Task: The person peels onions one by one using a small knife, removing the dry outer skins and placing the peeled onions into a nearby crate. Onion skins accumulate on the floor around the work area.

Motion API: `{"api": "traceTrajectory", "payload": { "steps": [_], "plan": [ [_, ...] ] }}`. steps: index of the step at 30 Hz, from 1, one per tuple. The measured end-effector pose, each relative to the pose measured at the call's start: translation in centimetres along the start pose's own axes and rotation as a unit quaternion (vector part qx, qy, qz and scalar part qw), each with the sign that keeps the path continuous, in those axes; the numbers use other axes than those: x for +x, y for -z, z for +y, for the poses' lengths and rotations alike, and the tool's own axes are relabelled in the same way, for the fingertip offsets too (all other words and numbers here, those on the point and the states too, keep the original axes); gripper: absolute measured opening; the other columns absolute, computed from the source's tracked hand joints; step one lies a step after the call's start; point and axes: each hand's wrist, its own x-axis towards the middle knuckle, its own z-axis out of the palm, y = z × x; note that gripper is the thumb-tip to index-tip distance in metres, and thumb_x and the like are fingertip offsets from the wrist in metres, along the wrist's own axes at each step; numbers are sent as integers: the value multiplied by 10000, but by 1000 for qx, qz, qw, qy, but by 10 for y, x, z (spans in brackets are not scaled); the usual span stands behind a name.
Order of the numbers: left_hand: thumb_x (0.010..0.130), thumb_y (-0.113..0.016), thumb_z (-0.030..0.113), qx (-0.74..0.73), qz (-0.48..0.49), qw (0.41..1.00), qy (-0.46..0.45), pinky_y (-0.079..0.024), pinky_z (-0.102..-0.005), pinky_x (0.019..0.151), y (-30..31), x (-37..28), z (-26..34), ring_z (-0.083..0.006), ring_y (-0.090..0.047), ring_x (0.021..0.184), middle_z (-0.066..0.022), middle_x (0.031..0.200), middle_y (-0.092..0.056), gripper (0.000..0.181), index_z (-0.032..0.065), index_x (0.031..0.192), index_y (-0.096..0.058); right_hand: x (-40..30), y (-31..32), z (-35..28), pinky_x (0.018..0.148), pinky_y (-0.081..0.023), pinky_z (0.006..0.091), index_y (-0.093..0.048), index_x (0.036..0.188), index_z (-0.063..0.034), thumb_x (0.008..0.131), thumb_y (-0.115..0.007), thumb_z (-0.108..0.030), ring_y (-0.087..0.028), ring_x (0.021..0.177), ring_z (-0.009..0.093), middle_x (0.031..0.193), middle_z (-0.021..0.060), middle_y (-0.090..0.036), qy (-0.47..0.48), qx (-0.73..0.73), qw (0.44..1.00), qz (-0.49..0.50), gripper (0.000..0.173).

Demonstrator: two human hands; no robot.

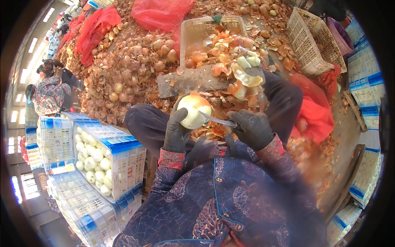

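My left hand (178, 131), in a dark glove, holds a large onion (193, 115) over my lap. Most of the onion is bare and pale, while orange skin remains on its upper side. My right hand (254, 128), also gloved, grips a knife whose handle is hidden in the fist. The knife's curved blade (217, 119) points left, its tip at the onion's face. Just beyond my hands lies a worn board (194, 81). Thick pale peel pieces (247, 77) and loose brown skins are heaped around the board's right end.
Behind the board stands a plastic crate (213, 21) with skins and onions. Unpeeled onions (132, 64) form a wide heap at left. Stacked blue-and-white crates (123, 166) hold peeled onions beside my left knee. Red mesh bags (313, 114) lie at right. Another person (52, 92) sits far left.
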Motion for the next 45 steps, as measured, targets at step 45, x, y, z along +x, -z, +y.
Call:
{"api": "traceTrajectory", "payload": {
  "steps": [45],
  "plan": [
    [761, -732, 171, 189, 27, 981, 40, -524, -270, 805, -13, 8, -19, -160, -615, 943, -116, 1085, -592, 666, -47, 1310, -423, 25, -19, -11, 661, -498, 396, -626, 932, -61, 747, -709, -178, -642, 799, 287, 886, 115, -638, -34, 137, 987, 74, 235]
  ]
}}
